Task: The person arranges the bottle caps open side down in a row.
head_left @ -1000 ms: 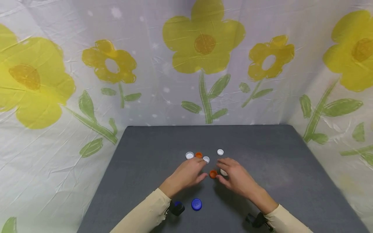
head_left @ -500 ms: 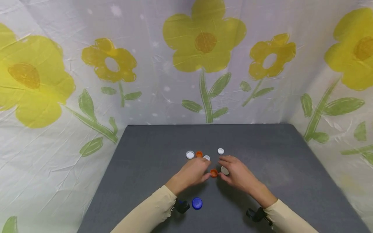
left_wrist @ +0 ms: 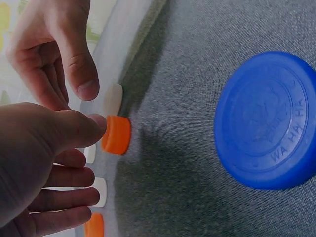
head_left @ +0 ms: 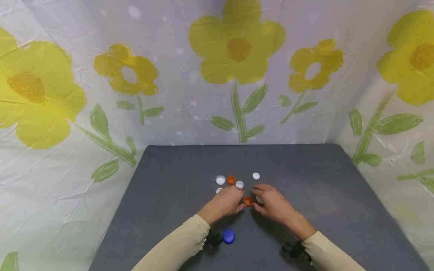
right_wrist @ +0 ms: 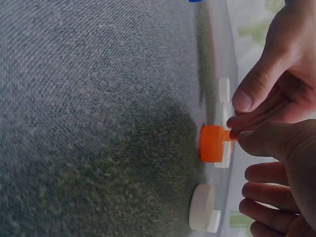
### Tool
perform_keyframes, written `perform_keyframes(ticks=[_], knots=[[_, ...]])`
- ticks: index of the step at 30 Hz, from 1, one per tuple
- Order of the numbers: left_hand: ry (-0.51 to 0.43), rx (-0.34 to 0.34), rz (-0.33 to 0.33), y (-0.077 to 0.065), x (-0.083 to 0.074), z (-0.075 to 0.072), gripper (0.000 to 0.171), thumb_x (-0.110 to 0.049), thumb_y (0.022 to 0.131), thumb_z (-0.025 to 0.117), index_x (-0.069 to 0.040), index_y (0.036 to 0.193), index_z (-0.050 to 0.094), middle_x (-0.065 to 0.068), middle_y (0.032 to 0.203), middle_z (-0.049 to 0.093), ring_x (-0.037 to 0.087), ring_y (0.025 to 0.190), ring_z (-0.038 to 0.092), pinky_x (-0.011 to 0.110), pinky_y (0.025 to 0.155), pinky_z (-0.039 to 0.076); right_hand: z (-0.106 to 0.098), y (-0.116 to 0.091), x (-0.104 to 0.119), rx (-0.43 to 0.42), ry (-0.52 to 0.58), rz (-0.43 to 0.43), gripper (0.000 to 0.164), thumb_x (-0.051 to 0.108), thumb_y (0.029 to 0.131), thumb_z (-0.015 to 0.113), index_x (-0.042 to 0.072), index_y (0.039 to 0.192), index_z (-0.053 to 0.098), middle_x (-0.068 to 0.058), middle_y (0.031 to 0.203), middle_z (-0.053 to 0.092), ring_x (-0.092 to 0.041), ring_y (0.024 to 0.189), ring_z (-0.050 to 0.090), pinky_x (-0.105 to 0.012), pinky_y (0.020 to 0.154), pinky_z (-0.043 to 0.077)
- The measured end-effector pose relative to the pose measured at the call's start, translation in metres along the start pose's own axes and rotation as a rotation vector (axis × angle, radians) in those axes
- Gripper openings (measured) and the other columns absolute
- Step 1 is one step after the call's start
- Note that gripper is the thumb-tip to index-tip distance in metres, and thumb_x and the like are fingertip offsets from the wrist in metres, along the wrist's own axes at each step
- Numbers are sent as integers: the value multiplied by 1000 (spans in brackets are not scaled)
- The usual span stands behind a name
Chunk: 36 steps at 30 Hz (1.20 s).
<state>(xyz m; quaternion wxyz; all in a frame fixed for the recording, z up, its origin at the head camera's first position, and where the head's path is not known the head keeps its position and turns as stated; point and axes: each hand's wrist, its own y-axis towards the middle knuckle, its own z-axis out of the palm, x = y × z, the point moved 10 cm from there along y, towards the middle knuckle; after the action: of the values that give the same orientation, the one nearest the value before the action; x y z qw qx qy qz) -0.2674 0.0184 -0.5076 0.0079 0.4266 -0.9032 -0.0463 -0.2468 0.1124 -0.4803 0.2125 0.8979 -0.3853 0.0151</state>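
An orange bottle cap point(head_left: 248, 201) lies hollow side up between my two hands. My left hand point(head_left: 223, 202) hovers at its left, fingers loosely bent; in the left wrist view its thumb overlaps the orange cap point(left_wrist: 116, 135), and touching cannot be told. On the other side my right hand point(head_left: 274, 203) holds nothing, its thumb near the same orange cap point(right_wrist: 211, 143). A whitish cap point(head_left: 259, 200) sits partly hidden under the right fingers. Just beyond the left fingers are a white cap point(head_left: 239, 184) and another white cap point(head_left: 219, 190), partly covered by that hand.
Farther back lie a second orange cap point(head_left: 231, 180), a larger white cap point(head_left: 220, 180) and a lone white cap point(head_left: 255, 175). A blue cap point(head_left: 228, 236) is nearer the body, beside the left wrist camera. Flowered curtains surround the dark grey table point(head_left: 305, 169).
My left hand has shifted right and nearer the orange cap, uncovering a white cap behind it. The right hand has barely moved. The caps appear to stay in place.
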Motion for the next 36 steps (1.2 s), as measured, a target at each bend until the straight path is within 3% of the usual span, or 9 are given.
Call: perform_keyframes(ticks=[16,22,28,36], knots=[[0,9,-5,9,-4,11,27,-34,91,87,-20,75,70,-2,75,72,19,72,73,37,62,59,19,0,-4,28,19,-30,31,5,82,90,-4,110,79,-20,119,78,-37,111,74,-51,97,60],[13,-9,-11,10,-3,13,24,-34,90,87,-19,77,73,-1,76,73,20,71,74,38,62,60,23,0,-3,18,19,-37,23,5,85,89,-2,106,80,-20,117,78,-37,110,75,-51,96,61],[19,-38,-12,9,-1,12,21,-31,92,85,-20,79,74,-1,77,75,20,74,76,37,65,61,30,-1,-5,38,38,11,19,8,92,86,0,109,82,-21,120,78,-38,111,75,-52,95,61],[-13,-28,-17,8,1,13,19,-30,92,85,-20,81,75,-3,77,74,19,74,75,36,65,60,30,0,-2,23,39,8,22,9,91,88,1,110,82,-18,119,78,-36,110,75,-52,95,61]])
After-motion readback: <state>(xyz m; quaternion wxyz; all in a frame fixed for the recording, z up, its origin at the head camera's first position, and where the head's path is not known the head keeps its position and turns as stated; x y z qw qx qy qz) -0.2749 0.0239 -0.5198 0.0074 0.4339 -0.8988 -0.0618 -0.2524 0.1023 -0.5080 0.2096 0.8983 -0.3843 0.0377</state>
